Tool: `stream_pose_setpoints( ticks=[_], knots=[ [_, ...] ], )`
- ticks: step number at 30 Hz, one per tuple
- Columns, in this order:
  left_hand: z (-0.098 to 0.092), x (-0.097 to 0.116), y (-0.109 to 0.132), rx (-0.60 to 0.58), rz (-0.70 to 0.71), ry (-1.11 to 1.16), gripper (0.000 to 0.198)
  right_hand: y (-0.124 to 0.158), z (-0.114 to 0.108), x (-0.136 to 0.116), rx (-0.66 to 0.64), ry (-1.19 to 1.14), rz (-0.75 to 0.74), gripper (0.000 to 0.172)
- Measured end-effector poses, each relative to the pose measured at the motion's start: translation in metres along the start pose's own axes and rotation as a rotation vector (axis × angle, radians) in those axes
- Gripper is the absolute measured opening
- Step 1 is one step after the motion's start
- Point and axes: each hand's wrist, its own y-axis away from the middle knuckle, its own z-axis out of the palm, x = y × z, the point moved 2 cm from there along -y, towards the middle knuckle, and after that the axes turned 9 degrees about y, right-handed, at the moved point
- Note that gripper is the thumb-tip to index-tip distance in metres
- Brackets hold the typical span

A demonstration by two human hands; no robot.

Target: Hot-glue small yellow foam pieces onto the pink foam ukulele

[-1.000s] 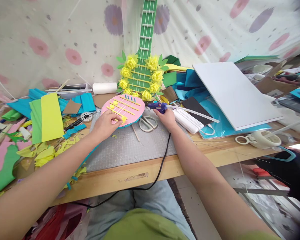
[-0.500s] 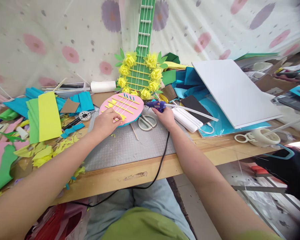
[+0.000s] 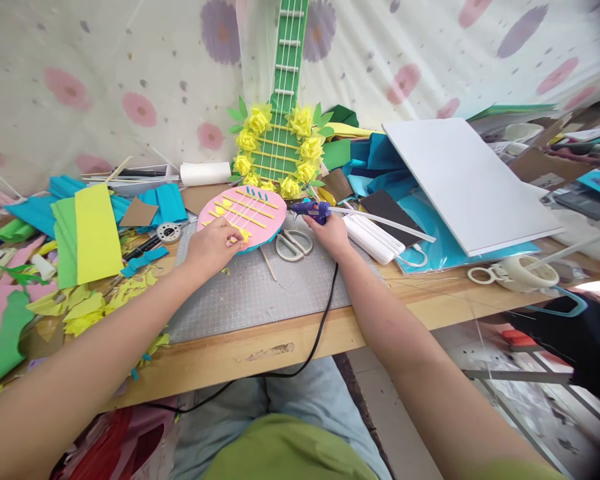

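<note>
At left, torn yellow paper scraps [image 3: 85,313] lie on the wooden table [image 3: 265,359]. The left hand [image 3: 211,247] is almost closed at the lower edge of a flat, roundish pink disc [image 3: 271,225], yellow-barred and white-stringed, over the gridded grey mat [image 3: 240,308]; whether it pinches something, I cannot tell. Behind hangs a flowered curtain [image 3: 130,63]. The right hand [image 3: 333,236] is curled around a purple glue gun [image 3: 314,211].
</note>
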Motion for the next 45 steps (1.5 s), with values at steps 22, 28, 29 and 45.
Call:
stream_pose_setpoints(
  ticks=[22,28,29,45],
  knots=[
    [0.013,-0.001,-0.004,0.079,0.146,-0.051,0.027,-0.002,-0.002,0.002,-0.018,0.05,-0.008,0.044],
    [0.023,0.001,-0.005,0.138,0.19,-0.095,0.031,0.0,0.0,0.001,-0.028,0.054,-0.029,0.045],
    [0.024,0.001,-0.006,0.142,0.188,-0.096,0.032,0.001,0.0,0.001,-0.029,0.055,-0.031,0.045],
    [0.023,-0.005,-0.012,0.137,0.176,-0.054,0.041,0.001,-0.001,-0.001,-0.032,0.061,-0.022,0.046]
  ],
)
